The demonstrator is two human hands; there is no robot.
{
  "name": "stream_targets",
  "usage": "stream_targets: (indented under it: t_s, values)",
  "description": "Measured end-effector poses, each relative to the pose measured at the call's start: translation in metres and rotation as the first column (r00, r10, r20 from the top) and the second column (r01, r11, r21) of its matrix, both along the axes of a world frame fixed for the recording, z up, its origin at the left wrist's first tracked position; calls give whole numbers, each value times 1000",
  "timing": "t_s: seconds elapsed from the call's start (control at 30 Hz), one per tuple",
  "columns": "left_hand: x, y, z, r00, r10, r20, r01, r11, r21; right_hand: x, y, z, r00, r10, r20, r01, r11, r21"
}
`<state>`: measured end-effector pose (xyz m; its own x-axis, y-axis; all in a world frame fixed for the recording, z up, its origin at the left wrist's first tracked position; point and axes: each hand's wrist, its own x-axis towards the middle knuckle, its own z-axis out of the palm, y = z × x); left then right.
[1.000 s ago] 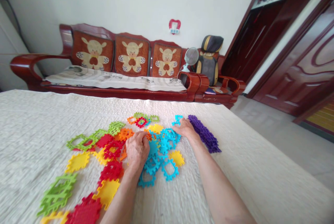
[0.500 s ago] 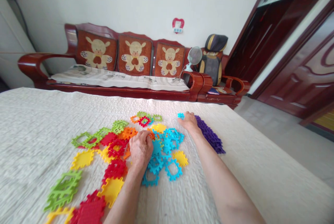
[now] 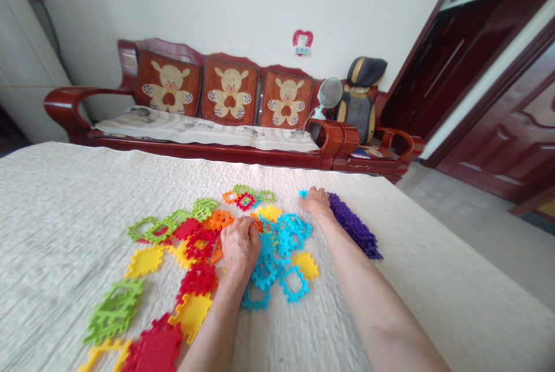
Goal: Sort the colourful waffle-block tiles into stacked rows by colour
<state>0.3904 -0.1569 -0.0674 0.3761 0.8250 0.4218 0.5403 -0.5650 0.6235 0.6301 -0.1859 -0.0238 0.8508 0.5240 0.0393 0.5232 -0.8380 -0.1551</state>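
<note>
My left hand is closed low over the middle of a spread of plastic interlocking tiles, its fingertips hidden. Orange tiles and red tiles lie to its left, and a heap of blue tiles is against its right side. Farther out, my right hand has its fingers curled down over a blue interlocking tile, of which only a corner shows past the thumb side. Right beside that hand runs a long stack of purple tiles.
Green tiles, yellow tiles and a red stack lie at the left on the white cloth-covered table. A small mixed group sits farther back. Beyond the table stands a wooden sofa.
The whole view has shifted slightly, so everything appears farther right. My right hand now covers more of the blue tile. My left hand stays in place among the tiles.
</note>
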Motion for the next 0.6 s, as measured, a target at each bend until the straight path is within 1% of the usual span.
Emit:
stream_targets:
  t_s: [0.2, 0.43, 0.6]
  values:
    - [0, 0, 0, 1000, -3, -4, 3, 1000, -8, 7, 1, -4, 1000, 23, -20, -23, 1000, 0]
    - [0, 0, -1, 1000, -2, -5, 2, 1000, 8, 8, -15, -11, 990, 138, -25, -137, 990, 35]
    - [0, 1, -1, 1000, 6, 3, -6, 1000, 14, 7, -20, -19, 988, 156, -3, -155, 985, 74]
